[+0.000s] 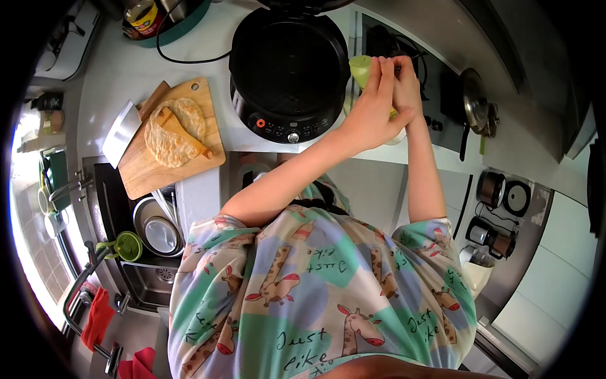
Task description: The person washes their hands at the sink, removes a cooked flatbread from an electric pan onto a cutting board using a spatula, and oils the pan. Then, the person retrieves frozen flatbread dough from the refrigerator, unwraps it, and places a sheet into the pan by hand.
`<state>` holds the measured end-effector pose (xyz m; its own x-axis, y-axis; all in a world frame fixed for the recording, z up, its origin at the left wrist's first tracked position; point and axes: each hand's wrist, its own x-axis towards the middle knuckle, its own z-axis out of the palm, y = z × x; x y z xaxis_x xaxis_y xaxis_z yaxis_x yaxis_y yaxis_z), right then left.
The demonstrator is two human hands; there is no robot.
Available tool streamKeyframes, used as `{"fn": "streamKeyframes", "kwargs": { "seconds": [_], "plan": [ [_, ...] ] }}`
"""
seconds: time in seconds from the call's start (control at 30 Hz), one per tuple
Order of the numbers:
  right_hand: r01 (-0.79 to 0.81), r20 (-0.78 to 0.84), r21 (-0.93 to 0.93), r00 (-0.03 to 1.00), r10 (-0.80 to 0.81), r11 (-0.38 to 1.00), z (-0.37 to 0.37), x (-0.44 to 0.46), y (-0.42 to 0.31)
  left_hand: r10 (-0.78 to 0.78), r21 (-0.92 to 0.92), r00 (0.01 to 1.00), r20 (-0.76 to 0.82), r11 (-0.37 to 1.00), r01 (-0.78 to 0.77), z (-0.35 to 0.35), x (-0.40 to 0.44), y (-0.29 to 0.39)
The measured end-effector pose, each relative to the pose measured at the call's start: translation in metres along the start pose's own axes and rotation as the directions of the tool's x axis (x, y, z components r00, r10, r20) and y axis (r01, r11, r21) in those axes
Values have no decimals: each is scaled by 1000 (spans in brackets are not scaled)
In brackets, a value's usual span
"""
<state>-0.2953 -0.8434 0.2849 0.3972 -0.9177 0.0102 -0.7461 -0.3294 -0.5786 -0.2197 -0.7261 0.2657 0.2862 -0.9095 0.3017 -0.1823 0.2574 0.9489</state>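
Note:
Both my hands are together at the right side of the electric griddle. My left hand is closed around a light-green, rounded object, which sticks out past the fingers. Most of it is hidden, so its kind is unclear. Against it from the other side, my right hand has its fingers bent and closed; a bit of yellow shows below the palms. The griddle stands with its lid up, and its dark plate looks bare. A pale, round edge shows under my hands, mostly covered.
Left of the griddle, folded flatbread lies on a wooden cutting board, with a cleaver at its edge. The sink holds bowls and a green cup. A black cooktop lies to the right. A cord crosses the counter.

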Motion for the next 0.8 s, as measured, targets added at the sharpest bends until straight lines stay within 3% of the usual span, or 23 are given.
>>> {"fn": "streamKeyframes", "kwargs": {
  "seconds": [0.23, 0.33, 0.37, 0.4, 0.43, 0.47, 0.53, 0.6, 0.67, 0.7, 0.73, 0.8],
  "plan": [
    [59, 92, 85, 993, -67, 995, 25, -13, 4, -69, 5, 997, -32, 998, 69, -5, -23, -10],
    [-160, 185, 603, 981, 58, 782, 37, -21, -6, 40, 119, 996, -76, 992, -31, -18, -25, -5],
    [-278, 277, 711, 955, 105, 646, 34, -30, -21, 53, 79, 991, -123, 996, -43, -26, -28, 1],
    [-295, 294, 730, 950, 106, 616, 39, -35, -32, 72, 49, 982, -175, 997, -64, -38, -34, 9],
    [-252, 309, 735, 951, 21, 629, 40, -41, -43, 95, 27, 969, -229, 995, -91, -52, -39, 15],
    [-208, 323, 742, 944, -67, 638, 42, -44, -56, 187, 196, 918, -350, 973, -123, -66, -45, 15],
    [-72, 288, 768, 926, -243, 636, 60, -48, -88, 118, 98, 854, -506, 992, -79, -100, -62, 4],
    [82, 252, 755, 880, -403, 651, 79, -51, -133, -194, -238, 811, -552, 969, 69, -146, -72, 19],
    [78, 317, 787, 799, -511, 612, 99, -53, -188, -176, -158, 760, -626, 983, 98, -191, -77, 17],
    [143, 292, 776, 782, -550, 615, 119, -49, -210, -172, -48, 714, -679, 981, 190, -215, -77, 22],
    [208, 267, 760, 764, -588, 615, 140, -43, -234, -65, 21, 666, -743, 993, 120, -243, -75, 18],
    [416, 139, 723, 695, -706, 552, 176, -29, -287, -14, 175, 683, -730, 963, 206, -314, -73, 16]
  ]
}}
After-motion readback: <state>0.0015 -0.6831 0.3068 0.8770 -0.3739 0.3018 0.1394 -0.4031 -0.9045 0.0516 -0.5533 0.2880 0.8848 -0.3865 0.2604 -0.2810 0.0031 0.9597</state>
